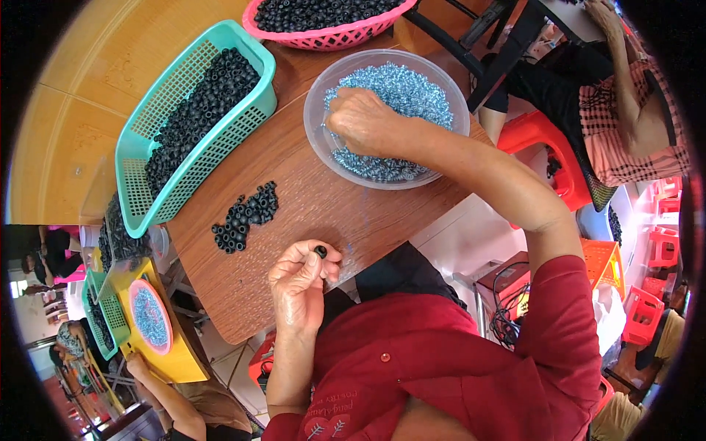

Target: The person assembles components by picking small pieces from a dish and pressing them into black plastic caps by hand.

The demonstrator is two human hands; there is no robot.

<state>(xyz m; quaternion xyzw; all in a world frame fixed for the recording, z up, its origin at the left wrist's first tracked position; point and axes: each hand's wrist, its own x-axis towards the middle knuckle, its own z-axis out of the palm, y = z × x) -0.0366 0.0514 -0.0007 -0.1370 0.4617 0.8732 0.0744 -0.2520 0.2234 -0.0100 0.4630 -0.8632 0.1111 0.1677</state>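
Note:
Between the thumb and fingers of my left hand (300, 283) is a small black ring-shaped part (321, 251), its hollow end facing up. My right hand (364, 121) reaches into a round translucent bowl (315, 140) full of small shiny blue-silver pieces (404, 87). Its fingers are curled and point down among the pieces, so I cannot see what they hold. On the brown wooden table (228, 298), a loose pile of the same black parts (246, 215) lies to the left, beyond my left hand.
A turquoise basket (198, 165) of black parts stands at the left, and a pink basket (342, 35) of them at the back. Co-workers sit at the right and lower left, one beside a yellow table (184, 360). A red stool (548, 158) stands right of my table.

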